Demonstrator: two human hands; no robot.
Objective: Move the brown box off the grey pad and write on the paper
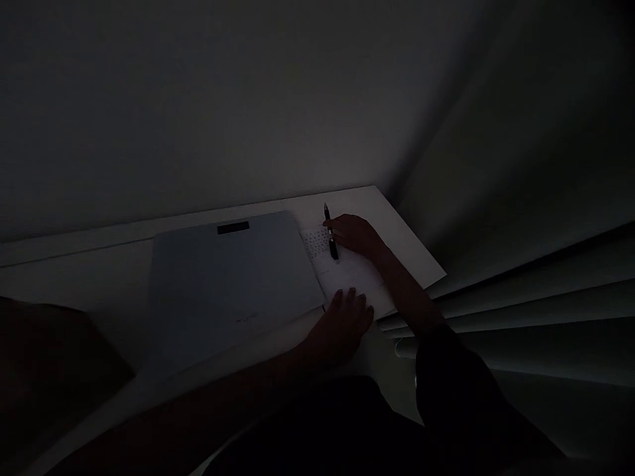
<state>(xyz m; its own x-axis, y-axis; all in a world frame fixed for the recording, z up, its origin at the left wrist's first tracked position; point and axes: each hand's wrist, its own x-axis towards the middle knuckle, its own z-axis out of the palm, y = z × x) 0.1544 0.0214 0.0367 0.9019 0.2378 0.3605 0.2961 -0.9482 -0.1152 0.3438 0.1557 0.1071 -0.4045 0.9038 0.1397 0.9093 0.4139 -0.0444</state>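
My right hand (356, 237) grips a dark pen (330, 233), tip down on the small paper sheet (347, 272) beside the closed pale-blue laptop (228, 284) on the white desk (401, 231). My left hand (347, 320) lies flat, fingers spread, pinning the sheet's near edge and holding nothing. Small marks already fill the sheet's top corner; the rest looks blank. The room is very dim, so the marks may be writing or print, I can't tell, and my lap is lost in shadow
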